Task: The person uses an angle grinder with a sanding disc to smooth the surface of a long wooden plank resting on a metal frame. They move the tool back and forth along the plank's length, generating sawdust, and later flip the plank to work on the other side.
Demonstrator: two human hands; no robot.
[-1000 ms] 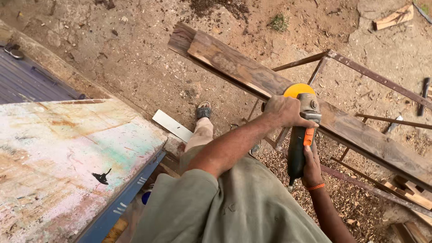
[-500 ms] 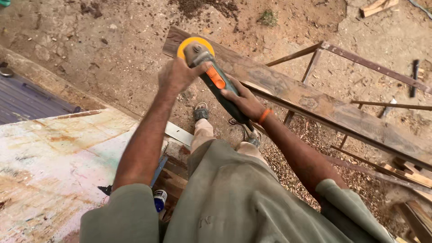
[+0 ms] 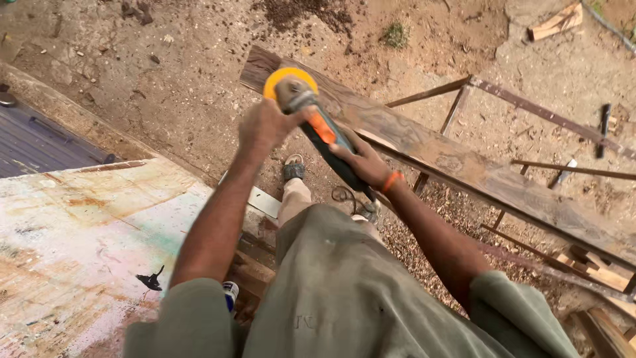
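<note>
Outdoor dirt ground (image 3: pixel 165 86); weathered wooden plank (image 3: pixel 464 166) laid on rusty metal frame (image 3: pixel 530 109). Angle grinder (image 3: pixel 318 126), yellow guard, is gripped by left hand (image 3: pixel 265 126) and right hand (image 3: pixel 361 162), fingers closed.

I see bare dirt ground (image 3: pixel 165 79) under flat daylight, brown and pebbly, with a dark patch of loose soil (image 3: pixel 298 13) near the top. A long weathered plank (image 3: pixel 464 166) runs diagonally across a rusty metal frame (image 3: pixel 530 113). At lower left sits a flat sheet (image 3: pixel 79 252) with worn white, green and rust-stained paint, and beside it a corrugated grey panel (image 3: pixel 40 142). Wood scraps (image 3: pixel 553 23) lie at upper right, more offcuts (image 3: pixel 596 272) at lower right.
</note>
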